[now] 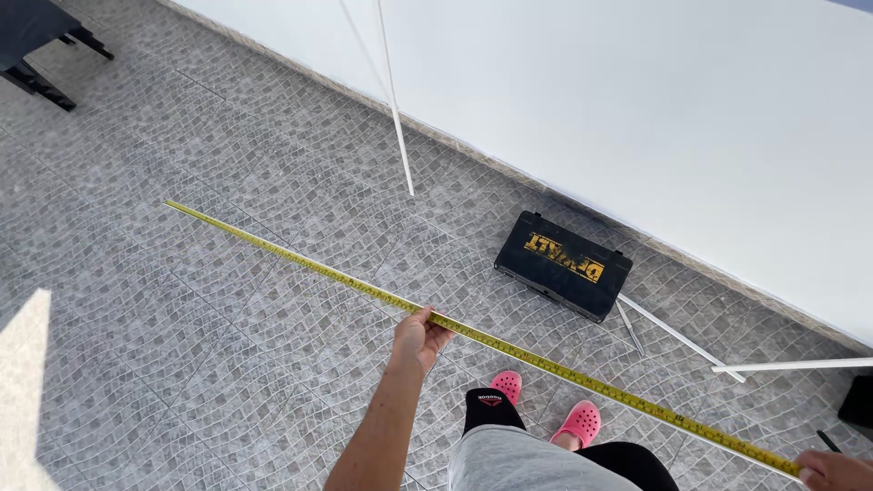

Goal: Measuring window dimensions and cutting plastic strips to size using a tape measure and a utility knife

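A long yellow tape measure blade (300,262) stretches in the air from far left to the bottom right corner, above the grey patterned floor tiles. My left hand (418,338) pinches the blade near its middle, thumb on top. At the bottom right edge my right hand (832,470) holds the blade's near end; whatever is in the palm is out of frame. Below the blade are my legs and pink clogs (582,421).
A black tool case (564,264) lies shut by the white wall (637,109). Thin white strips: one (398,127) leans on the wall, others (682,338) lie on the floor at right. Dark furniture legs (41,55) stand at top left. A dark object (859,400) sits at the right edge.
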